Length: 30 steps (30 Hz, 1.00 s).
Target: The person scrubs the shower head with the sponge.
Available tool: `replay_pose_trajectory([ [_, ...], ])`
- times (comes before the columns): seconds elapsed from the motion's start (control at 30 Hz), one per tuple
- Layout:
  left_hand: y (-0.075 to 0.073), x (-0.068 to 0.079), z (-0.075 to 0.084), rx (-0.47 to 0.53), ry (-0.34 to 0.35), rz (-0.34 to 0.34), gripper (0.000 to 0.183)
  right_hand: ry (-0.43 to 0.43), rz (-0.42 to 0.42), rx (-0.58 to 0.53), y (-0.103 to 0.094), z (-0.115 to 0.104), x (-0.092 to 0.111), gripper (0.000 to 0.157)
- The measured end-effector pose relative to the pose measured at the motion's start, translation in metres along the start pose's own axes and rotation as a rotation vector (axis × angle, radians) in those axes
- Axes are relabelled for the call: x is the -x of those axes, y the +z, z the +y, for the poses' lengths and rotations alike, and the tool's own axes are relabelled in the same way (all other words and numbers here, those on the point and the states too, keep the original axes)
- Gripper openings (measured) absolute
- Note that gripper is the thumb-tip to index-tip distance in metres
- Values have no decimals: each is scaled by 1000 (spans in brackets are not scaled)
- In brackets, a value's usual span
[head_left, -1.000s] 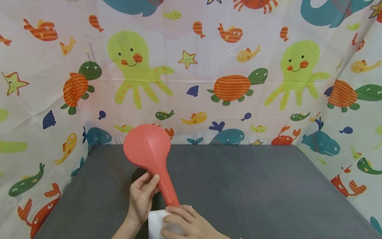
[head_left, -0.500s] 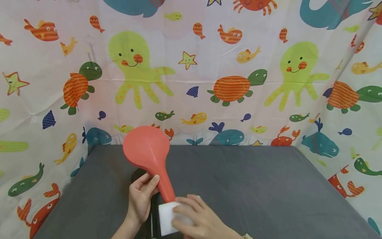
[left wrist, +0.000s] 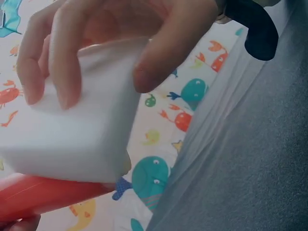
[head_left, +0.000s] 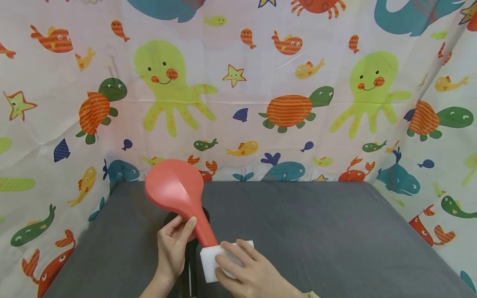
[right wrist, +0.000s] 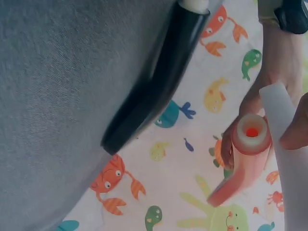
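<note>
A: What does the left hand (head_left: 172,247) hold?
B: The red tool (head_left: 177,186), pinched at the neck, thumb on the near side and fingers behind. The round head stands above this hand; the handle slopes down toward the right hand (head_left: 247,269).

A: How is the right hand set?
B: It grips the white block (head_left: 209,265), thumb at 1 edge, fingers bent over a broad face and slightly apart. In the head view the block covers the handle's lower end.

A: Do block and handle touch?
B: The wrist views set them side by side; exact contact cannot be told.

A: What form has the handle's end?
B: Hollow, with a pale ring, per the right wrist view.

A: What lies behind the left hand?
B: The black tool (head_left: 192,269), its rounded part half hidden by that hand, its handle running down between the 2 hands.

A: And farther off?
B: Grey cloth (head_left: 313,231) spreads around the hands; beyond them hangs a sheet (head_left: 257,54) printed with sea animals, including 2 large green octopuses.
</note>
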<state>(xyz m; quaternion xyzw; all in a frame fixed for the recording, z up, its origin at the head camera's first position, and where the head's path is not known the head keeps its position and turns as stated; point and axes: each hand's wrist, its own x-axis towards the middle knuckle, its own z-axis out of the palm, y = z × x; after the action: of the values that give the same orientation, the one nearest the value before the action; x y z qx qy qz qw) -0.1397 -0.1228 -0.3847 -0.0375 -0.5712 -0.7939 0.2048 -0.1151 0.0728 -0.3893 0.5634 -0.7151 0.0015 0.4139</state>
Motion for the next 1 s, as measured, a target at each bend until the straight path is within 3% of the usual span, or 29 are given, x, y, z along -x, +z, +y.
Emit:
replay_pose_trajectory([
  [0.07,1,0,0,1,-3,6,27,-2,7,-22,2,-3,-2,30],
  [0.23,4,2,-2,40,6,-17,27,-57,-85,-64,10,-19,-3,30],
  [0.37,3,1,1,45,-2,-14,27,-66,-34,-39,13,-16,-2,28],
  [0.5,0,-2,8,46,-50,53,28,106,87,-197,13,0,4,22],
  [0.6,-1,-2,11,63,-99,64,30,316,106,-503,13,8,11,30],
  [0.7,-1,-1,10,81,-124,29,32,437,93,-753,13,5,15,47],
  [0.8,1,2,6,100,-128,-8,33,409,95,-843,13,-3,14,41],
  [0.93,3,4,0,156,-120,-58,28,297,168,-820,11,-8,10,15],
  [1.0,2,5,-3,208,-112,-102,23,256,220,-801,11,-7,9,10],
])
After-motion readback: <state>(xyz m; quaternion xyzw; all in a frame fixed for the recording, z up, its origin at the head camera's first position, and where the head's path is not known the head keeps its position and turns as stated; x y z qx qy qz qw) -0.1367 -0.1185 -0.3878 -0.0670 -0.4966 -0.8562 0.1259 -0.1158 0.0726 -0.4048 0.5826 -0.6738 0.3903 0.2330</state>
